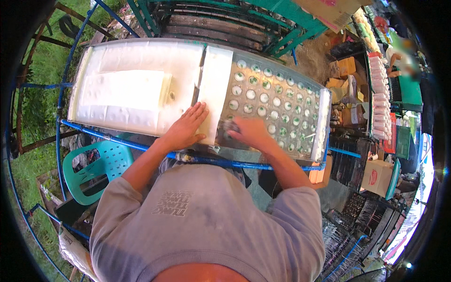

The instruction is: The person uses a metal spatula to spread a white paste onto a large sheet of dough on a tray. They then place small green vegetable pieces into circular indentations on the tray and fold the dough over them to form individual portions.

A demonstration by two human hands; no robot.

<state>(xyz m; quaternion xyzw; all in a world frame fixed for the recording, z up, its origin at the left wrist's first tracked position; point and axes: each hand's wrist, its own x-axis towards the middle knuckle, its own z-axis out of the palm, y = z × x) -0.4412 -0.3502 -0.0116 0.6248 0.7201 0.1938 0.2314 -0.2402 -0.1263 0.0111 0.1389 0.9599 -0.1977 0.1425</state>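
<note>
My left hand (188, 126) lies flat with its fingers stretched out, pressing near the edge of a white sheet strip (219, 75). To its right my right hand (253, 132) is closed, with a small dark, blurred thing at its fingers that I cannot make out. It is over the left edge of a grey panel (242, 105) with rows of round holes, through which white and green show. Left of the strip, across a dark gap, stretches a glossy white surface (183, 61) with a stack of white sheets (122, 89) on it.
A blue metal rail (216, 162) runs along the near edge of the work surface. At left stands a turquoise plastic chair (70, 164). Cardboard boxes (376, 176) and a long row of stacked white items (379, 103) fill the right side. Behind is a green metal frame (286, 40).
</note>
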